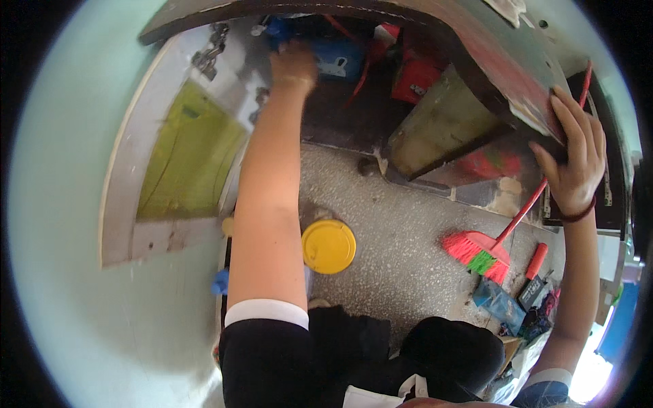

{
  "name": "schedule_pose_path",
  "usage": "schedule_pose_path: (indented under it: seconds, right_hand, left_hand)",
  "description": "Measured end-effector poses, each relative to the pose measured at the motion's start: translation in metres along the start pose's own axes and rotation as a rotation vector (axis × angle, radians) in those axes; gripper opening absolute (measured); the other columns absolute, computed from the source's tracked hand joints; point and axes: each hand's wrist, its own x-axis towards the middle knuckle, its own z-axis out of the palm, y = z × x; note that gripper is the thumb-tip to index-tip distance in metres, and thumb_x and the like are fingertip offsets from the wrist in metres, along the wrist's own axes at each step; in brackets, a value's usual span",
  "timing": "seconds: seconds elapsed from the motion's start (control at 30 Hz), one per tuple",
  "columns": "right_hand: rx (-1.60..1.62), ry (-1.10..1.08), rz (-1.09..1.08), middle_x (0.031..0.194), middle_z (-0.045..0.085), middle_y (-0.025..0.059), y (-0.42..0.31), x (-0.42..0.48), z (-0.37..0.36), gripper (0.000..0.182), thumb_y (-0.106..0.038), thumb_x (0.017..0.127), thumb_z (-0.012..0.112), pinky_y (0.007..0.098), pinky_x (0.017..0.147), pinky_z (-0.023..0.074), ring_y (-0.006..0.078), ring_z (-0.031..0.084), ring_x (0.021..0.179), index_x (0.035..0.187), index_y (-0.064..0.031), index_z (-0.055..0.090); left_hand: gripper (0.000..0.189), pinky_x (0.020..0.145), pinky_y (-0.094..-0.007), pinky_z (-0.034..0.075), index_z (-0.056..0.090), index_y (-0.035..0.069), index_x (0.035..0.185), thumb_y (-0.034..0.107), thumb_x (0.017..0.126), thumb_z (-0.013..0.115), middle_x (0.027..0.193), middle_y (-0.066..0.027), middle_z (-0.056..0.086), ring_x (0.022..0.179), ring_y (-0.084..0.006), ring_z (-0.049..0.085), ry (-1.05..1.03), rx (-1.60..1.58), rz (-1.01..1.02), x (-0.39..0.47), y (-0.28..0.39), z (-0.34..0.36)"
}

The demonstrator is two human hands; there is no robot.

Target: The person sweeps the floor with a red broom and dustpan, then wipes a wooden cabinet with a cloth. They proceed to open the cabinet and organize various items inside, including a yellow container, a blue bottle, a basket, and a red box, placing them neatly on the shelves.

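Observation:
My left hand (295, 66) reaches into the dark space under a worn tabletop (398, 13). It is blurred and its fingertips are partly lost against a blue object (278, 29), so whether it grips anything is unclear. Just right of it lies a blue bag (339, 58) with a white rabbit-like print. On the right, my right hand (579, 148) holds the worn corner of the tabletop, its thumb apart from the fingers and a dark band at the wrist. An open cabinet door (178, 153) with a yellow-green panel stands left of my left arm.
A yellow round lid (328, 247) is below on the speckled floor (398, 224). A red-handled broom (479, 252) with pink and green bristles leans at right. Near it are a blue plastic packet (500, 303) and a red-and-black item (533, 275). Red items (416, 76) sit inside the cabinet.

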Motion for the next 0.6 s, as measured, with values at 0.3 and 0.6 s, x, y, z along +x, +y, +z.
schedule_pose_path:
  seconds: [0.3,0.6]
  right_hand:
    - [-0.026,-0.076,-0.015,0.121,0.057,0.0163,-0.001,-0.003,-0.007,0.054,-0.02,0.071,0.07,0.037,0.088,0.0441,0.0324,0.057,0.104,0.118,0.0001,0.053]
    - [-0.008,0.032,0.041,0.119,0.059,0.0085,-0.006,-0.004,-0.001,0.052,-0.021,0.069,0.073,0.0352,0.088,0.0444,0.0275,0.057,0.101,0.116,-0.0053,0.056]
  left_hand:
    - [0.03,0.081,-0.0452,0.05,0.06,0.015,0.111,0.031,0.086,0.057,0.112,-0.0096,0.061,0.101,-0.0311,0.059,0.022,-0.028,0.164,0.042,-0.008,0.028]
    - [0.022,0.07,-0.0444,0.051,0.059,0.007,0.089,0.026,0.08,0.061,0.095,-0.0122,0.062,0.085,-0.0333,0.062,0.076,-0.253,0.263,-0.047,0.005,0.005]
